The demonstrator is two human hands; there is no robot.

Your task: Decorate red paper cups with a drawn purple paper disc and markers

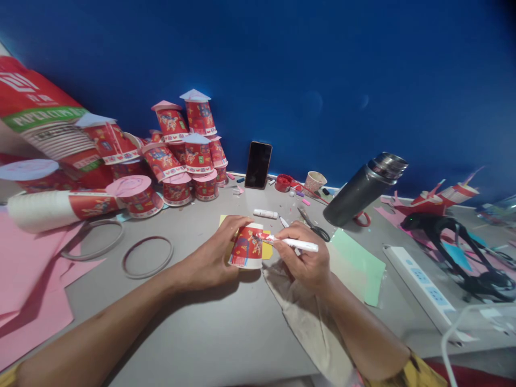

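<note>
My left hand point(212, 255) is closed around a red printed paper cup point(245, 248), held tilted just above the table. In my right hand point(304, 263) is a white marker pen point(303, 245), pinched between the fingers. The pen's red tip end meets the cup's printed side; whether it leaves a mark I cannot tell. Behind the cup lies a piece of yellow paper point(266, 251), partly hidden. A white tube point(265, 214) rests just beyond my hands, and scissors point(314, 224) lie close to my right hand.
Decorated cups point(197, 156) with paper tops stand stacked at the back left. A phone point(258, 165) leans on the blue wall. A dark flask point(363, 191), green paper point(358, 266), a power strip point(423, 285), a cloth point(306, 317), tape rings point(148, 258) and pink paper point(28, 269) surround my hands.
</note>
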